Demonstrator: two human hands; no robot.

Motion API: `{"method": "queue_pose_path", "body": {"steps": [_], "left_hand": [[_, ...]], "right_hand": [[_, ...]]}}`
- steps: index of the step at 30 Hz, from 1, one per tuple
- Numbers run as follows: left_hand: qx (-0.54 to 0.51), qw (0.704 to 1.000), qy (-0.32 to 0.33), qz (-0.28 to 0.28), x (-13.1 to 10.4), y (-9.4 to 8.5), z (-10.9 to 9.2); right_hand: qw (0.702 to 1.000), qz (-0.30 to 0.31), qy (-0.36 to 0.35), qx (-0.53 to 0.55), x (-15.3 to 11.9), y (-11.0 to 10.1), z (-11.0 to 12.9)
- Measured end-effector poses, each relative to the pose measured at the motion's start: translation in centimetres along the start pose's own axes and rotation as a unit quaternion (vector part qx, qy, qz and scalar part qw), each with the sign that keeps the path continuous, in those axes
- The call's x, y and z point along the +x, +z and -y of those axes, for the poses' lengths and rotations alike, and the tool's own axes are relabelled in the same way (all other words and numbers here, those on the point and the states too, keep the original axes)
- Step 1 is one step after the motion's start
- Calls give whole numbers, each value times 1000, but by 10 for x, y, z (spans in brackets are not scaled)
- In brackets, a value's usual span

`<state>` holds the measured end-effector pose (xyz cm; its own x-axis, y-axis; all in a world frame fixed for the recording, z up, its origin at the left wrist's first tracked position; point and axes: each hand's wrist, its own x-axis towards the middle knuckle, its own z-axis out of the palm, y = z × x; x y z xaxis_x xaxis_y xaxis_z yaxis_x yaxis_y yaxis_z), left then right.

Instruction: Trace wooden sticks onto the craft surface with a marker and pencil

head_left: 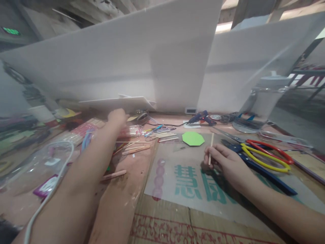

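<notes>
My right hand point(227, 162) pinches a thin wooden stick point(212, 142), held nearly upright over the white printed sheet point(162, 152). Just left of it lies a bright green octagonal piece point(193, 139). My left hand point(118, 117) is stretched to the back left, near a plastic pack of sticks point(133, 130) and a white panel point(116, 102). Its fingers are hidden and blurred, so whether it holds anything does not show. Several loose wooden sticks point(167, 139) are scattered between my hands.
Behind the octagon rests a glue gun point(201, 117). Scissors with red and yellow handles point(266, 157) and a dark-blue-handled tool point(269, 176) lie by my right forearm. A clear water jug point(260, 105) stands back right. A white cable point(50, 193) crosses my left arm; tall white boards point(175, 61) close the back.
</notes>
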<state>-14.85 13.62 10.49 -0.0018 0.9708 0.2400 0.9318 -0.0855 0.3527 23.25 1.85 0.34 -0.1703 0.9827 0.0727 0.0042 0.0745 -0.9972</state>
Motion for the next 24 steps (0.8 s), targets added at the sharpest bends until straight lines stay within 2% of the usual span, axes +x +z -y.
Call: {"method": "queue_pose_path", "body": {"steps": [2,6,8,10,15,24], "left_hand": [[31,999,6,16,-1,17,-16],[75,988,90,98,-13,69,-53],[89,982,123,117,-21,90,-65],[98,977,146,121,-27,103,-68],[108,973,170,116,-29,112,-61],[120,980,133,86,-37,124,-64]], "right_hand": [[1000,1,5,-2,1,1,0],[1000,16,8,-15,0,5,3],[999,22,9,-26,-2,5,4],[999,28,14,-28,-3,5,4],[999,38,19,-27,-2,6,2],[998,34,29,-49,-3,8,6]]}}
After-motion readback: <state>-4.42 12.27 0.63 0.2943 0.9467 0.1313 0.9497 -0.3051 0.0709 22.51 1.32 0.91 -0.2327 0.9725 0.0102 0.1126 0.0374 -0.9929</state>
